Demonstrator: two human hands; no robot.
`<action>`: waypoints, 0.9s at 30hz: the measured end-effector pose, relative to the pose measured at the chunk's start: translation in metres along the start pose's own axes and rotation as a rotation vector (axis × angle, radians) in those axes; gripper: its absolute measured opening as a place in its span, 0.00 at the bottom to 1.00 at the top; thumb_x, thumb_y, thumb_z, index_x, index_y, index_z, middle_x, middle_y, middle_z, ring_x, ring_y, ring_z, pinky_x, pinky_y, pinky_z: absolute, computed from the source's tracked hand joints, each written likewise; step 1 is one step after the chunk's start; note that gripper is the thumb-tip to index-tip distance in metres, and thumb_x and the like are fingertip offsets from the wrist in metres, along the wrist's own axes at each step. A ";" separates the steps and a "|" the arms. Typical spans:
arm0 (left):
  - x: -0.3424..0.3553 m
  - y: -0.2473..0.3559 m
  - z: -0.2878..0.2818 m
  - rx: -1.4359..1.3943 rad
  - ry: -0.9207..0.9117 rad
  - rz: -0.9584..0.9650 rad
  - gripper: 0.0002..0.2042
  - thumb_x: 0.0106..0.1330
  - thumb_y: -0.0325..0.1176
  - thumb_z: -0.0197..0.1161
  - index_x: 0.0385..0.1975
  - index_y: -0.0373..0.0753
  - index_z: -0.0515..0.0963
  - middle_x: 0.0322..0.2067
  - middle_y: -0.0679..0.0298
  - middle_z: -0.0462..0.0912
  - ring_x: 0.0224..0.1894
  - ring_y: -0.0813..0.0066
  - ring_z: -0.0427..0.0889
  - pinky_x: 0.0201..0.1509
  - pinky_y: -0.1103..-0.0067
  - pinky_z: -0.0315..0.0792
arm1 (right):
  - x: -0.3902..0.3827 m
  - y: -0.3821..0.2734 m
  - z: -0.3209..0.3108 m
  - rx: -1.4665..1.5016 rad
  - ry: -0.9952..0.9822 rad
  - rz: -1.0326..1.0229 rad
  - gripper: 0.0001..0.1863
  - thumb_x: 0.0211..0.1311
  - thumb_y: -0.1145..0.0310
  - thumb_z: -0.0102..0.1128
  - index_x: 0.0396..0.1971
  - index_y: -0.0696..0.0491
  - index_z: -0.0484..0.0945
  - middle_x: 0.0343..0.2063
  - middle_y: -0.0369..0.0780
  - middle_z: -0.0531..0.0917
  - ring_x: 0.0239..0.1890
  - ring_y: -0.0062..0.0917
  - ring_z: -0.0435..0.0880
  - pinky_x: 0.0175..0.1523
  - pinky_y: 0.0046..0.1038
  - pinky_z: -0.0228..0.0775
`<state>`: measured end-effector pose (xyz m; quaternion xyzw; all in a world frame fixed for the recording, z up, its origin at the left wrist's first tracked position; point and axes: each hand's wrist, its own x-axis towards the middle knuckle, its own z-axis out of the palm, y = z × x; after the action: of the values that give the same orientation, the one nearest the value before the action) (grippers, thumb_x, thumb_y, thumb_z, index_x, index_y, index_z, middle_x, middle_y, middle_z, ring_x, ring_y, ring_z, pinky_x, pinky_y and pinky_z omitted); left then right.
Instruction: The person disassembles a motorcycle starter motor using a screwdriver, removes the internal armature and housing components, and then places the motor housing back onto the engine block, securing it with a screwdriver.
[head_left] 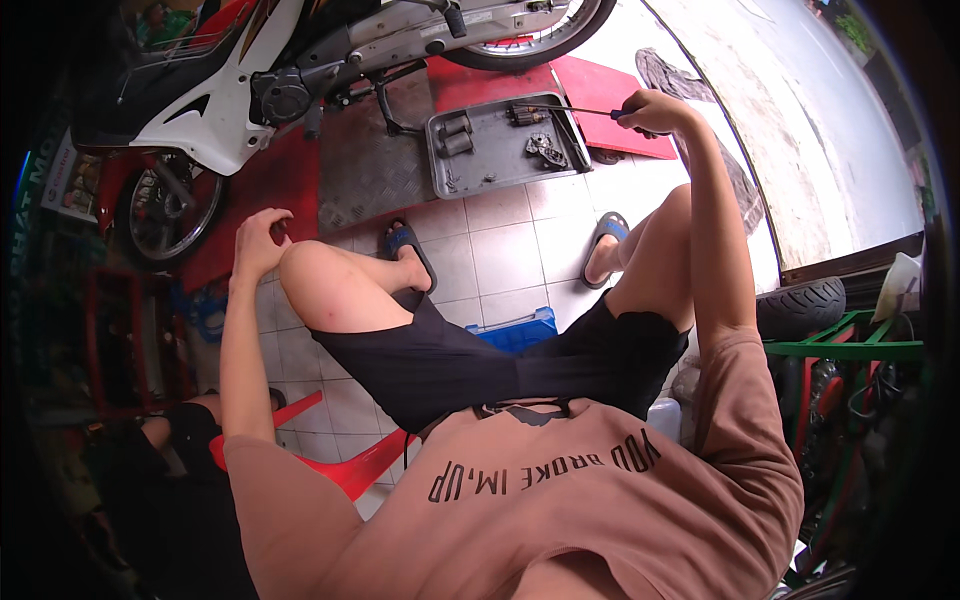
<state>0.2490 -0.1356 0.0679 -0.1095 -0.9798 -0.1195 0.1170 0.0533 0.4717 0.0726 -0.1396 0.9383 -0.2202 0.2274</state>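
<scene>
My right hand [655, 112] is closed round the blue handle of a long thin screwdriver [575, 109]. Its shaft reaches left over a grey metal tray [500, 150], toward a dark cylindrical part [527, 117]. Also lying in the tray are two grey cylinders [457, 137], a dark metal part [546, 152] and a few small bits. Beside my left knee, my left hand [262, 240] hangs with its fingers loosely bent, the thumb apart and nothing held. Ahead stands a white and black motorbike [210, 125], its engine [282, 95] past the tray's left side.
Under the tray and bike lies a red platform [250, 200] with a metal plate [375, 170]. A blue case [520, 328] sits between my legs, a red plastic chair [350, 470] at lower left. Another person [180, 430] is behind it. A tyre [800, 305] rests on a green rack [850, 345] at right.
</scene>
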 end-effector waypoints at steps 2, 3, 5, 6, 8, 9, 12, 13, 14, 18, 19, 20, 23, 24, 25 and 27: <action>0.018 0.004 -0.010 -0.061 0.096 0.065 0.13 0.46 0.24 0.62 0.34 0.36 0.79 0.27 0.58 0.80 0.30 0.65 0.82 0.37 0.75 0.75 | 0.003 0.001 -0.001 -0.091 -0.001 0.076 0.14 0.58 0.63 0.60 0.28 0.60 0.80 0.17 0.37 0.79 0.19 0.22 0.77 0.25 0.27 0.69; 0.032 0.014 -0.014 -0.090 0.165 0.098 0.12 0.47 0.23 0.62 0.34 0.36 0.79 0.27 0.58 0.80 0.30 0.65 0.82 0.37 0.75 0.75 | 0.008 0.000 -0.001 -0.085 -0.011 0.083 0.14 0.58 0.63 0.60 0.28 0.60 0.80 0.17 0.37 0.79 0.19 0.22 0.77 0.25 0.27 0.69; 0.066 0.037 -0.009 -0.116 0.207 0.129 0.10 0.51 0.25 0.64 0.35 0.35 0.79 0.27 0.59 0.81 0.29 0.68 0.82 0.35 0.76 0.74 | 0.024 -0.011 -0.002 -0.184 -0.059 0.137 0.14 0.58 0.62 0.59 0.28 0.60 0.80 0.17 0.38 0.79 0.19 0.23 0.77 0.24 0.27 0.68; 0.088 0.054 0.006 -0.190 0.179 0.050 0.10 0.52 0.26 0.65 0.35 0.36 0.80 0.26 0.60 0.81 0.28 0.70 0.82 0.34 0.77 0.74 | 0.039 -0.009 -0.005 -0.224 -0.091 0.162 0.14 0.58 0.62 0.58 0.28 0.59 0.80 0.17 0.39 0.78 0.19 0.24 0.77 0.24 0.28 0.69; 0.129 0.082 0.049 -0.274 0.022 -0.018 0.10 0.54 0.26 0.65 0.36 0.35 0.81 0.25 0.62 0.82 0.25 0.78 0.79 0.32 0.80 0.73 | 0.064 -0.016 -0.004 -0.259 -0.135 0.167 0.14 0.58 0.62 0.58 0.28 0.60 0.80 0.17 0.39 0.78 0.19 0.24 0.77 0.24 0.28 0.69; 0.146 0.095 0.083 -0.305 -0.035 0.020 0.10 0.54 0.28 0.65 0.36 0.35 0.81 0.26 0.60 0.83 0.25 0.75 0.80 0.32 0.79 0.74 | 0.078 -0.017 0.000 -0.294 -0.180 0.171 0.14 0.57 0.63 0.57 0.28 0.60 0.80 0.17 0.40 0.79 0.19 0.25 0.77 0.25 0.28 0.70; 0.176 0.119 0.174 -0.328 -0.318 -0.022 0.11 0.54 0.30 0.64 0.37 0.36 0.82 0.29 0.55 0.84 0.31 0.66 0.84 0.37 0.74 0.75 | 0.119 -0.020 0.020 -0.352 -0.171 0.103 0.15 0.57 0.62 0.58 0.29 0.60 0.81 0.20 0.43 0.82 0.22 0.28 0.81 0.28 0.32 0.73; 0.181 0.128 0.205 -0.319 -0.435 -0.087 0.12 0.54 0.30 0.64 0.38 0.37 0.82 0.30 0.54 0.84 0.34 0.63 0.84 0.41 0.73 0.76 | 0.129 -0.013 0.033 -0.367 -0.152 0.056 0.15 0.56 0.61 0.58 0.28 0.60 0.81 0.21 0.44 0.82 0.23 0.28 0.82 0.29 0.34 0.74; 0.183 0.126 0.238 -0.305 -0.469 -0.090 0.11 0.54 0.30 0.63 0.38 0.38 0.82 0.30 0.55 0.84 0.35 0.61 0.84 0.43 0.72 0.76 | 0.132 -0.019 0.038 -0.261 -0.215 0.119 0.16 0.56 0.60 0.59 0.29 0.60 0.82 0.21 0.45 0.83 0.24 0.30 0.84 0.31 0.34 0.74; 0.183 0.122 0.334 -0.273 -0.529 -0.082 0.12 0.54 0.29 0.64 0.39 0.39 0.81 0.34 0.56 0.83 0.41 0.59 0.82 0.47 0.70 0.75 | 0.153 -0.013 0.045 -0.294 -0.251 0.125 0.16 0.55 0.59 0.59 0.30 0.59 0.83 0.20 0.44 0.83 0.24 0.33 0.83 0.33 0.33 0.75; 0.185 0.122 0.348 -0.239 -0.503 -0.082 0.13 0.54 0.29 0.65 0.40 0.39 0.80 0.34 0.56 0.82 0.41 0.58 0.81 0.46 0.69 0.75 | 0.156 -0.017 0.035 -0.269 -0.247 0.076 0.16 0.55 0.59 0.59 0.30 0.59 0.83 0.19 0.44 0.83 0.24 0.32 0.83 0.33 0.33 0.75; 0.188 0.122 0.359 -0.203 -0.466 -0.084 0.14 0.54 0.29 0.66 0.41 0.40 0.80 0.34 0.56 0.81 0.41 0.57 0.81 0.46 0.68 0.75 | 0.156 -0.020 0.025 -0.191 -0.215 0.054 0.17 0.55 0.60 0.58 0.33 0.59 0.83 0.21 0.45 0.83 0.25 0.32 0.83 0.35 0.34 0.75; 0.191 0.121 0.383 -0.244 -0.522 -0.092 0.15 0.53 0.28 0.66 0.41 0.41 0.77 0.38 0.58 0.80 0.45 0.53 0.79 0.49 0.64 0.74 | 0.167 -0.024 0.013 -0.179 -0.148 0.066 0.18 0.56 0.59 0.59 0.37 0.59 0.82 0.25 0.45 0.84 0.28 0.32 0.84 0.37 0.33 0.75; 0.193 0.123 0.388 -0.254 -0.531 -0.091 0.15 0.53 0.28 0.66 0.41 0.41 0.77 0.38 0.58 0.80 0.45 0.53 0.79 0.49 0.64 0.74 | 0.171 -0.019 0.014 -0.180 -0.157 0.075 0.18 0.56 0.59 0.59 0.37 0.59 0.82 0.25 0.45 0.84 0.28 0.32 0.84 0.37 0.33 0.75; 0.194 0.124 0.393 -0.291 -0.539 -0.106 0.14 0.52 0.28 0.66 0.40 0.40 0.77 0.38 0.58 0.80 0.45 0.53 0.79 0.48 0.64 0.74 | 0.175 -0.014 0.016 -0.203 -0.148 0.105 0.18 0.57 0.59 0.59 0.37 0.59 0.82 0.25 0.45 0.84 0.28 0.32 0.84 0.38 0.33 0.75; 0.198 0.130 0.397 -0.329 -0.548 -0.121 0.14 0.52 0.28 0.66 0.39 0.40 0.77 0.37 0.57 0.80 0.45 0.52 0.79 0.48 0.64 0.74 | 0.177 -0.014 0.014 -0.227 -0.142 0.138 0.18 0.57 0.58 0.59 0.37 0.59 0.82 0.26 0.45 0.84 0.28 0.32 0.84 0.38 0.33 0.75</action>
<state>0.0117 0.1273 -0.2289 -0.0965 -0.9471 -0.2493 -0.1778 -0.0894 0.3905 0.0029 -0.1147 0.9461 -0.0862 0.2904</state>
